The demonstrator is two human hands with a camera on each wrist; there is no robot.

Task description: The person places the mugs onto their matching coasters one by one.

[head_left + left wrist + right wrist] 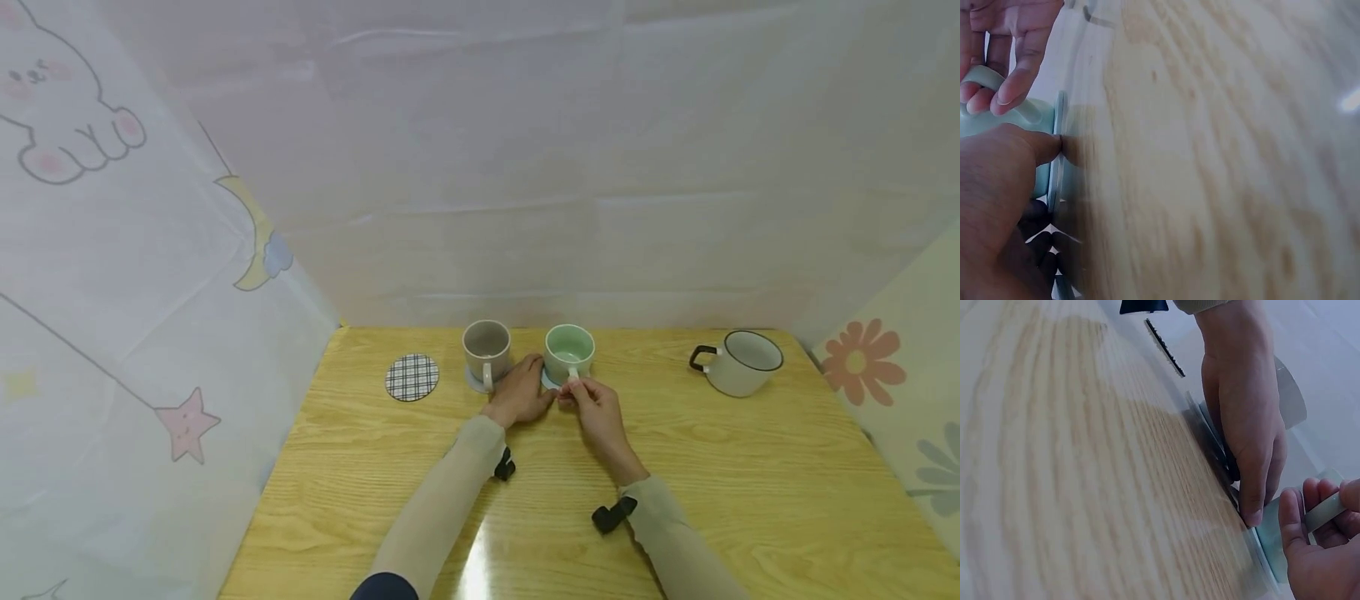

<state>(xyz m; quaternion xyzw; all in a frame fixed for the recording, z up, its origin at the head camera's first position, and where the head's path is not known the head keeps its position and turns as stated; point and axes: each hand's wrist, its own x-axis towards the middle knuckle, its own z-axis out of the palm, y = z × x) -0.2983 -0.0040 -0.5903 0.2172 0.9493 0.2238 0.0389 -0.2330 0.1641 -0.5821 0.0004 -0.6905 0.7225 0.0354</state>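
My right hand (600,414) pinches the handle of a pale green mug (570,343); the right wrist view shows thumb and fingers around this handle (1325,512). The green mug stands upright on a light blue round coaster (550,379). My left hand (521,390) rests on the table between the two mugs, its thumb (1046,147) touching the edge of the blue coaster. Left of it stands a grey-beige mug (486,346), handle towards me, on a pale grey-blue coaster (475,382). The left hand's far fingers are partly hidden.
A checked black-and-white coaster (412,377) lies bare at the left. At the right stands a white mug (737,375) with a black rim and black handle. A pale cloth wall (525,208) rises behind the wooden table (720,467).
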